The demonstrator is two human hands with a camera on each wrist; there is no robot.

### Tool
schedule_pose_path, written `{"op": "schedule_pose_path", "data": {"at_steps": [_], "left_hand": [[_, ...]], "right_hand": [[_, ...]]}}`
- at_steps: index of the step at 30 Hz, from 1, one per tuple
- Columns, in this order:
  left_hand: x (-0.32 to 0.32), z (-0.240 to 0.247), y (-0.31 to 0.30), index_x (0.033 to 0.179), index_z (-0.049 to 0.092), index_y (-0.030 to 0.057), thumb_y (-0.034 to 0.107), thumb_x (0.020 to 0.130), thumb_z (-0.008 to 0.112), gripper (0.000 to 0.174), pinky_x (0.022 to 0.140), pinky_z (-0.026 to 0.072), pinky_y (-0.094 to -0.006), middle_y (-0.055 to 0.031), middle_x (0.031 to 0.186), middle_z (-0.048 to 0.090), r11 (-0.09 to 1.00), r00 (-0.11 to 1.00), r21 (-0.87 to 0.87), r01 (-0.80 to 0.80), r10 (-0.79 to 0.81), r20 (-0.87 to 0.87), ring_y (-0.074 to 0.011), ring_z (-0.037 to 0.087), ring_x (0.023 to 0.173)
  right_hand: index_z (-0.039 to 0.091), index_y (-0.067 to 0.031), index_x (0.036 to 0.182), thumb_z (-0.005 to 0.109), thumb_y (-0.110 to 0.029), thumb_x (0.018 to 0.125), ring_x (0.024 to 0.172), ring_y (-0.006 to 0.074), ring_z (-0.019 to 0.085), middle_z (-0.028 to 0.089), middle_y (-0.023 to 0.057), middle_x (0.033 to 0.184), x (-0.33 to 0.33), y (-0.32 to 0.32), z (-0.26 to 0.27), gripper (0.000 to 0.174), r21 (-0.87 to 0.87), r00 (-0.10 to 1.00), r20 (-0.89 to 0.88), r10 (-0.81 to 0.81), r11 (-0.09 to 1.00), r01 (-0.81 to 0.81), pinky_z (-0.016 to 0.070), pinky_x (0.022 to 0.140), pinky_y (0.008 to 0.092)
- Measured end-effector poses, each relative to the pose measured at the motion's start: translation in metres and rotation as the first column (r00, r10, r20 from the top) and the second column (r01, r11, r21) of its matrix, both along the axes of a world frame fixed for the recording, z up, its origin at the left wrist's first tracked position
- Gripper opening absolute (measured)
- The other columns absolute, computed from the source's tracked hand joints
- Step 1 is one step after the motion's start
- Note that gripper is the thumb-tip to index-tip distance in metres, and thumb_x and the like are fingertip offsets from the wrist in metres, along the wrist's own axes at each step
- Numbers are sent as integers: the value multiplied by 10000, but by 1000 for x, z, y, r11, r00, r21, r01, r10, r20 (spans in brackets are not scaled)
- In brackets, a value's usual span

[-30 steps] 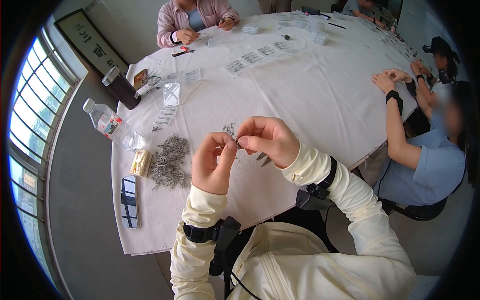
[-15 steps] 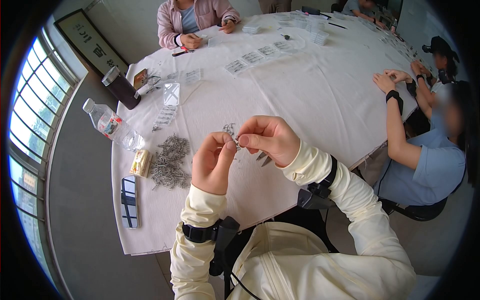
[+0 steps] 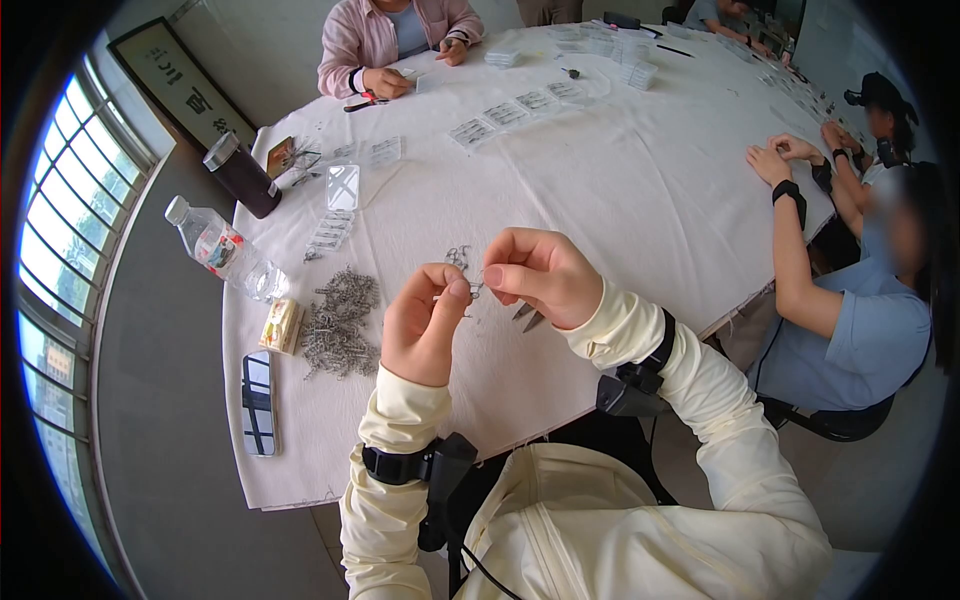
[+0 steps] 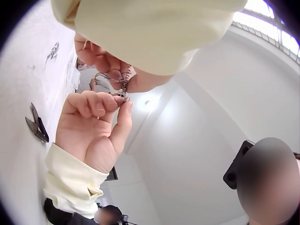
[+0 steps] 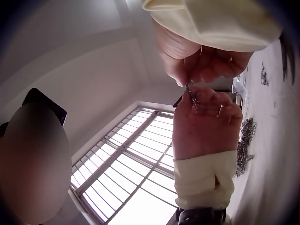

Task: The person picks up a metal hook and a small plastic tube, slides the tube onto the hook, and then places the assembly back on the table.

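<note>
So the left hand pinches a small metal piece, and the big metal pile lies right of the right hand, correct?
Wrong side: the head view shows the big metal pile left of the left hand, which does pinch a small metal piece.

Left hand (image 3: 422, 328) and right hand (image 3: 548, 281), pinching close together.
Thumbs (image 3: 449, 312) meet curled fingers (image 3: 438, 275), sleeved wrists (image 3: 412, 405) behind them.
</note>
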State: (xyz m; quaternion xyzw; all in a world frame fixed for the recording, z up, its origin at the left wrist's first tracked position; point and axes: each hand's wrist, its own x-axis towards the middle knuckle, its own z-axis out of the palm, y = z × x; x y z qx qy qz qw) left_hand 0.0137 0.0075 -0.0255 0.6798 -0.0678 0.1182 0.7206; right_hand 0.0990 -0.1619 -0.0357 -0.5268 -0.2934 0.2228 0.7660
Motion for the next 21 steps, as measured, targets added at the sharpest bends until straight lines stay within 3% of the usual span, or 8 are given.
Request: {"op": "schedule_pose_path", "data": {"at_steps": [12, 14, 21], "left_hand": [[4, -6, 3, 1009, 595, 19, 178, 1013, 579, 160, 775, 408, -233, 17, 907, 580, 997, 999, -76, -14, 18, 48, -70, 494, 840], [3, -6, 2, 1006, 595, 21, 175, 1012, 580, 154, 770, 408, -232, 17, 902, 579, 997, 998, -79, -21, 25, 50, -68, 492, 835], [1, -2, -2, 984, 591, 35, 128, 996, 571, 96, 754, 405, -239, 10, 911, 563, 996, 995, -10, -88, 88, 39, -76, 490, 830]], "right_hand": [[637, -56, 942, 670, -181, 931, 711, 71, 552, 604, -16, 800, -2, -1, 6, 129, 3, 1000, 28, -11, 1000, 11, 476, 675, 227], [634, -53, 955, 666, -150, 926, 752, 69, 563, 609, -12, 829, -5, -1, 9, 106, 7, 991, 125, -55, 998, 55, 479, 700, 228], [628, -36, 970, 663, -97, 918, 828, 66, 572, 612, -5, 887, -9, -1, 9, 87, 77, 987, 150, -54, 996, 43, 480, 742, 231]]}}
